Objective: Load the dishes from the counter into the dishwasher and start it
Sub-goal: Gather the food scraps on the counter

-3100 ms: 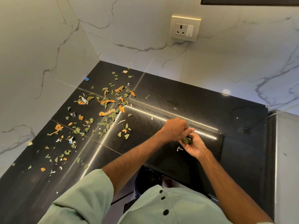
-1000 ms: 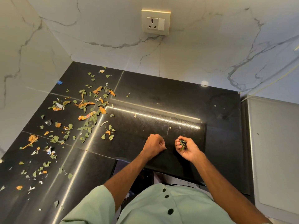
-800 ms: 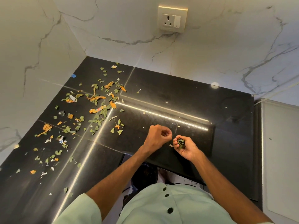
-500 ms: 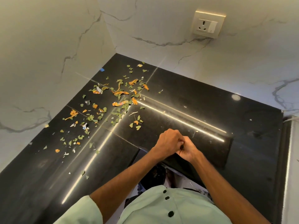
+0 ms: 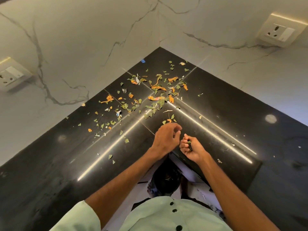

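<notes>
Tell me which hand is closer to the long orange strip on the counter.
Left. The left hand hovers on the near side of the orange strip. The right hand, gripping leaf scraps, sits farther back toward the person and off to the right.

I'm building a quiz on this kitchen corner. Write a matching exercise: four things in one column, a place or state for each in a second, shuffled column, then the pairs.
Things
1. right hand
2. black bin
3. blue scrap
4. orange and green scraps

Place or state
A. below the counter's front edge
B. alone near the counter's back corner
C. strewn over the counter
D. grips green leaf bits

Pairs: 1-D, 2-A, 3-B, 4-C
</notes>
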The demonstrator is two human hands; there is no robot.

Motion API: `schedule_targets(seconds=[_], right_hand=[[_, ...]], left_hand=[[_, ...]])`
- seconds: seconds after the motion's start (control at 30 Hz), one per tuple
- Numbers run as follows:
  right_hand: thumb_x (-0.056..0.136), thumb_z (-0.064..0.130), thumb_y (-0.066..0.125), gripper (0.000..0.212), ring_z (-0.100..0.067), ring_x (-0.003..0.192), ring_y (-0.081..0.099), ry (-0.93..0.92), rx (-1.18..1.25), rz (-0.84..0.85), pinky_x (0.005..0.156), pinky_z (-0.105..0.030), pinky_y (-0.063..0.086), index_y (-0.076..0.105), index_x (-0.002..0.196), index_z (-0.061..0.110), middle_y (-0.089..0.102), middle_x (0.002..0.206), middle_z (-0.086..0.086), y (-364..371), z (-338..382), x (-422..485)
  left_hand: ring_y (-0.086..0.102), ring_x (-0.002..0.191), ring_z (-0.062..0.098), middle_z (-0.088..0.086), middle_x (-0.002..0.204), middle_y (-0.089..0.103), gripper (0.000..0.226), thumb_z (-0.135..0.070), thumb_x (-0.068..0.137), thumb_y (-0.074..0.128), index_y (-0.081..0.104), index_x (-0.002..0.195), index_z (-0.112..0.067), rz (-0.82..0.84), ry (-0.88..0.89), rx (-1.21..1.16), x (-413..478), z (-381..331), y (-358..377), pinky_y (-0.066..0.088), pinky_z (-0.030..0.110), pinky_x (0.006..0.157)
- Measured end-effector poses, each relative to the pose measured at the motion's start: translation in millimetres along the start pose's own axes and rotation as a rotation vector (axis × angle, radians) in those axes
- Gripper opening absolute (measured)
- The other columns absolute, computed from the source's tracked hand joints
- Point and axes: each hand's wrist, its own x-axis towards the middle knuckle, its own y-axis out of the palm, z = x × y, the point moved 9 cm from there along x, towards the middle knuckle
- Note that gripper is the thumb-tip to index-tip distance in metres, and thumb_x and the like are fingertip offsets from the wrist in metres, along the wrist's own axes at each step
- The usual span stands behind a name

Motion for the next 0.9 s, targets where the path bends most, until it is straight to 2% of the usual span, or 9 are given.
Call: schedule_targets(seconds=[0.1,0.17,0.27,0.37,0.43,0.5,0.6,0.77,0.9], right_hand=[[0.105,0.026,0.041,0.039,-0.005,0.039,0.034,-0.024,0.020,-0.033,0.029,-0.018,0.020,0.044,0.067,0.020,0.037,0.056,0.007,9.9,8.3,7.8],[0.106,0.026,0.041,0.040,-0.004,0.039,0.033,-0.052,0.033,-0.047,0.029,-0.018,0.020,0.044,0.067,0.021,0.037,0.056,0.007,15.2,17.4,8.3],[0.106,0.025,0.042,0.040,-0.005,0.039,0.033,-0.084,0.057,-0.070,0.030,-0.019,0.021,0.044,0.066,0.020,0.037,0.056,0.007,16.2,30.3,6.5],[0.105,0.024,0.042,0.039,-0.004,0.040,0.033,-0.125,0.080,-0.093,0.031,-0.018,0.021,0.044,0.066,0.020,0.036,0.057,0.007,11.2,40.7,3.0],[0.105,0.023,0.042,0.039,-0.004,0.041,0.034,-0.148,0.094,-0.113,0.032,-0.018,0.022,0.045,0.067,0.020,0.036,0.058,0.007,4.6,44.4,-1.0],[0.105,0.023,0.043,0.038,-0.004,0.042,0.034,-0.162,0.111,-0.123,0.032,-0.018,0.023,0.046,0.068,0.019,0.036,0.059,0.007,-1.0,43.7,-6.6],[0.105,0.024,0.043,0.038,-0.004,0.041,0.034,-0.161,0.132,-0.142,0.032,-0.018,0.024,0.047,0.068,0.019,0.036,0.060,0.006,-8.5,40.1,-13.3],[0.105,0.024,0.043,0.037,-0.004,0.040,0.034,-0.151,0.174,-0.176,0.032,-0.016,0.022,0.046,0.069,0.019,0.035,0.059,0.006,-18.1,37.5,-16.8],[0.104,0.024,0.044,0.037,-0.004,0.040,0.035,-0.139,0.176,-0.191,0.032,-0.017,0.023,0.047,0.068,0.019,0.036,0.059,0.006,-21.8,41.4,-16.0]], left_hand=[[0.065,0.085,0.012,-0.005,0.103,0.068,0.017,-0.024,0.091,0.063,0.066,0.107,-0.021,-0.031,-0.111,0.076,4.6,51.0,-4.5,0.057,0.038,0.081],[0.062,0.098,0.018,0.000,0.111,0.064,0.025,-0.028,0.092,0.063,0.061,0.115,-0.018,0.004,-0.145,0.133,8.5,76.6,4.2,0.054,0.040,0.089],[0.046,0.125,0.025,0.009,0.135,0.049,0.059,-0.040,0.092,0.065,0.043,0.138,-0.010,0.080,-0.146,0.209,18.4,101.1,29.4,0.048,0.039,0.101],[0.012,0.149,0.039,0.025,0.161,0.009,0.102,-0.060,0.091,0.057,0.006,0.156,0.000,0.220,-0.139,0.342,34.9,123.4,67.9,0.022,0.047,0.123],[-0.013,0.151,0.039,0.023,0.161,-0.022,0.107,-0.069,0.094,0.042,-0.014,0.155,-0.002,0.275,-0.127,0.397,44.1,137.4,90.8,0.004,0.047,0.125],[-0.024,0.149,0.034,0.018,0.159,-0.033,0.106,-0.074,0.094,0.030,-0.021,0.154,-0.003,0.257,-0.129,0.396,51.8,145.8,103.6,-0.003,0.047,0.125],[-0.028,0.149,0.030,0.015,0.160,-0.032,0.108,-0.079,0.091,0.020,-0.021,0.153,0.000,0.198,-0.147,0.403,67.9,148.6,115.7,-0.008,0.047,0.124],[-0.020,0.152,0.027,0.014,0.164,-0.023,0.104,-0.078,0.092,0.016,-0.014,0.155,-0.001,0.118,-0.087,0.429,106.8,140.3,122.3,-0.006,0.046,0.124],[-0.014,0.153,0.028,0.014,0.165,-0.017,0.095,-0.074,0.092,0.005,-0.012,0.157,-0.007,0.131,-0.059,0.459,137.2,136.9,123.2,-0.003,0.046,0.125]])
